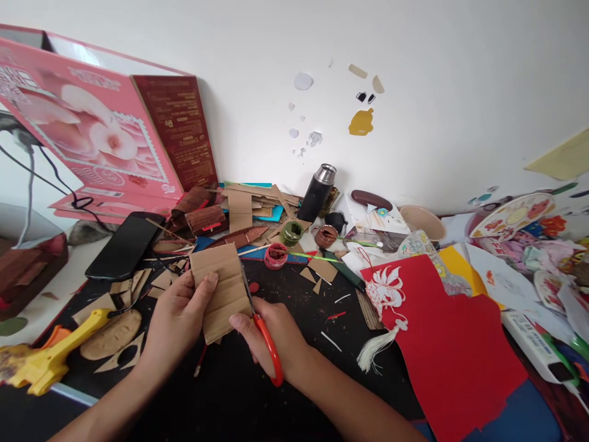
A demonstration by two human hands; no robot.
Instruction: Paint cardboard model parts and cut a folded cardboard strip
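A rectangular piece of brown corrugated cardboard point(225, 288) is pinched in my left hand point(184, 310), thumb on its face. My right hand point(278, 337) is closed around red-handled scissors point(269, 350). The blades stand along the cardboard's right edge, partly behind it, so I cannot tell how far apart they are. My right thumb rests at the cardboard's lower right corner. Just beyond are small open jars of red paint point(276, 256), green paint point(291, 233) and brown paint point(326, 236).
A yellow glue gun point(64, 353) lies at left among cardboard scraps, near a black phone point(124, 245). A black thermos point(317, 193) stands at the back, uncapped. Red paper point(451, 331) with a white tassel point(377, 350) covers the right side. A pink box point(110, 129) stands at back left.
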